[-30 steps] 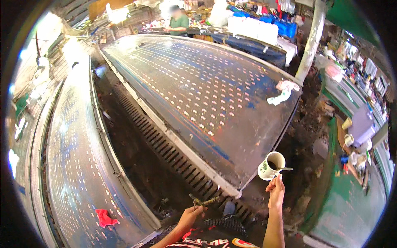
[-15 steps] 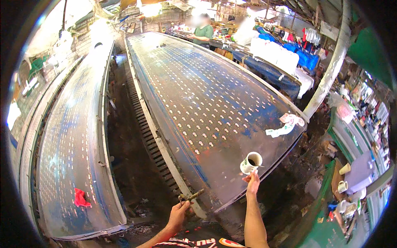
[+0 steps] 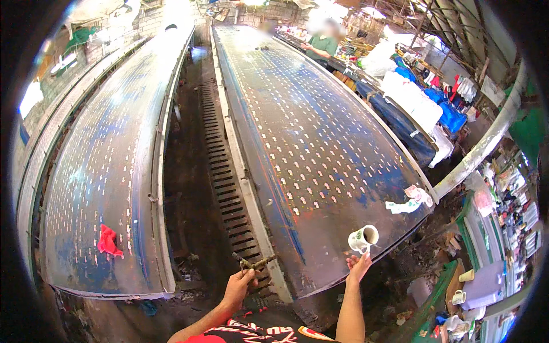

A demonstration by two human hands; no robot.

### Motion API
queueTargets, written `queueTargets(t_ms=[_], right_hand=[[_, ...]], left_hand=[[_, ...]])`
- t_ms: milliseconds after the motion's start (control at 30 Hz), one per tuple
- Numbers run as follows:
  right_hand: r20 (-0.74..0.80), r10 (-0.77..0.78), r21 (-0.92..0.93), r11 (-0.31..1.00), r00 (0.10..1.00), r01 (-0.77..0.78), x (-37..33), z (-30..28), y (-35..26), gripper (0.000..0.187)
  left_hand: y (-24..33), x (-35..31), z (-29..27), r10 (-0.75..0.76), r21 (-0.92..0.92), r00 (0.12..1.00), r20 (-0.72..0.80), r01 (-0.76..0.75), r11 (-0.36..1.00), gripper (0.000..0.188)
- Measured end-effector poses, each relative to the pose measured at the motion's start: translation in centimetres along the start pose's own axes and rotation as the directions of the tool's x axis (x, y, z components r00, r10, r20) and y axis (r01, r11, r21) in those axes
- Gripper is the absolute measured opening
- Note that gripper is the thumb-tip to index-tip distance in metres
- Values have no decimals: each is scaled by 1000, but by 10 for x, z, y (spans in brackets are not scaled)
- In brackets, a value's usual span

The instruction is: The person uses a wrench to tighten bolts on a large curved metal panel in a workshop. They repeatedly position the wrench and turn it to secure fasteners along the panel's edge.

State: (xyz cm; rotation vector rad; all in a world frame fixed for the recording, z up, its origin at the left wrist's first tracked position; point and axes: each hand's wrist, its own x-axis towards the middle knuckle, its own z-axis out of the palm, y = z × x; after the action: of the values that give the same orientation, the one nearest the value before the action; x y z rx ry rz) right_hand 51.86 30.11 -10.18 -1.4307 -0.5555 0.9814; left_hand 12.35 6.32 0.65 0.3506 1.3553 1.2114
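My right hand [image 3: 358, 267] is at the near end of the middle table, fingertips at the handle of a white mug [image 3: 359, 239] with green marks. The mug is tipped with its mouth to the right; its inside looks pale. Whether its base touches the table, I cannot tell. My left hand [image 3: 238, 287] is closed by that table's left rail, at a short brownish stick-like thing [image 3: 260, 263] with a thin dark piece at its hand end; its kind is unclear. Small pale prints in rows cover the middle table [image 3: 326, 260].
A crumpled white cloth [image 3: 410, 201] lies at the middle table's right corner. Across a dark slatted gap, the left table [image 3: 146, 286] carries a red cloth [image 3: 108, 241]. A person in green [image 3: 323, 46] stands at the far right side. Beyond a slanting pole [image 3: 486, 146] is a cluttered shelf.
The view has shifted, so the tables sit differently in it. The mug has tipped to the right, and its dark contents no longer show. My left hand and the stick-like thing moved slightly left.
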Motion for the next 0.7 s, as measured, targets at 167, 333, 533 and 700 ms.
queueTargets(t_ms=[167, 333, 533, 700], right_hand=[[-49, 48, -41, 998, 998, -50, -29, -4, 4, 59], [25, 78, 46, 996, 997, -80, 20, -23, -2, 64], [110, 108, 26, 993, 988, -111, 46, -12, -7, 60], [122, 171, -46, 985, 978, -166, 44, -1, -23, 49]], left_hand=[[20, -5, -51, 38, 29, 999, -7, -37, 999, 34], [34, -2, -101, 15, 10, 1000, -18, -15, 1000, 33], [31, -1, -129, 53, 53, 998, -36, -51, 997, 34], [21, -8, -101, 92, 112, 991, -97, -81, 990, 35]])
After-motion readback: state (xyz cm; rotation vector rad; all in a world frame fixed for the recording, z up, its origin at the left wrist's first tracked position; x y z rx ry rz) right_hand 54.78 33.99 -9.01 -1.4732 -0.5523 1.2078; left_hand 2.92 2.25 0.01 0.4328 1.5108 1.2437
